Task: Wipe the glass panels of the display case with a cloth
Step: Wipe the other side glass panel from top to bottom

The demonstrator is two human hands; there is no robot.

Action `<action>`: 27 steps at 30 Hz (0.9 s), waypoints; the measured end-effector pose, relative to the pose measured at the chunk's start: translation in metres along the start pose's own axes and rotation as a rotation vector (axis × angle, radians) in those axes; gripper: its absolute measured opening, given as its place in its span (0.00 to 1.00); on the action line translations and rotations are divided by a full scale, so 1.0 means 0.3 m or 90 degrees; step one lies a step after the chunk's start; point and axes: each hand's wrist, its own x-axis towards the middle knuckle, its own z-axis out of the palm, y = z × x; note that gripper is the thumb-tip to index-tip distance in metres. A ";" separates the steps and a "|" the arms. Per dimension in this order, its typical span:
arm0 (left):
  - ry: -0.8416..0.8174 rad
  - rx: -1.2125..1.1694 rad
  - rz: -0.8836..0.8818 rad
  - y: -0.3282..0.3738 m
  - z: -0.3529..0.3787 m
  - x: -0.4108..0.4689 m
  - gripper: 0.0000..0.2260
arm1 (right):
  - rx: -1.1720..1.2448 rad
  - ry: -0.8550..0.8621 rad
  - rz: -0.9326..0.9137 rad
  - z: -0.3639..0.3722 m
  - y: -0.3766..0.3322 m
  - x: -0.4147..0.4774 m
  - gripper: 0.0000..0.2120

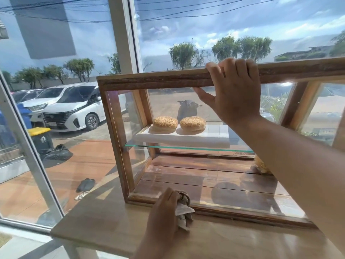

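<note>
A wooden-framed display case (pixel 119 143) with glass panels stands on a light wooden table (pixel 104 221). My right hand (pixel 233 92) grips the case's top front rail, fingers over the top and thumb underneath. My left hand (pixel 164 214) holds a crumpled grey-white cloth (pixel 183 210) against the bottom front rail, near the case's lower left corner. Inside, two sesame buns (pixel 165 123) sit on a white board (pixel 179 137) over a glass shelf (pixel 186 147).
Large windows with white frames (pixel 121 34) stand behind and to the left of the table. A bagged item (pixel 261 165) lies on the case floor at the right. Outside are parked cars, a bin and a scooter. The table edge runs near the left window.
</note>
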 end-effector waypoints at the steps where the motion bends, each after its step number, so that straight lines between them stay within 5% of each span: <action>1: 0.012 0.001 -0.016 0.005 0.000 0.009 0.14 | 0.004 -0.003 0.000 0.000 0.000 -0.001 0.25; 4: 0.091 -0.023 -0.007 0.084 -0.095 0.101 0.12 | 0.014 0.003 0.001 0.001 -0.002 -0.003 0.25; 8: 0.362 -0.152 0.052 0.247 -0.365 0.352 0.02 | 0.007 -0.009 -0.004 -0.002 0.001 0.000 0.26; 12: 0.511 -0.153 0.098 0.323 -0.505 0.531 0.04 | 0.003 -0.015 -0.001 -0.001 0.001 0.002 0.27; 21: 0.294 -0.225 0.096 0.311 -0.203 0.268 0.19 | 0.082 -0.092 -0.039 -0.065 0.030 -0.016 0.25; 27: 0.024 -0.083 0.057 0.177 -0.032 0.104 0.23 | 0.111 -0.182 -0.083 -0.147 0.074 -0.128 0.27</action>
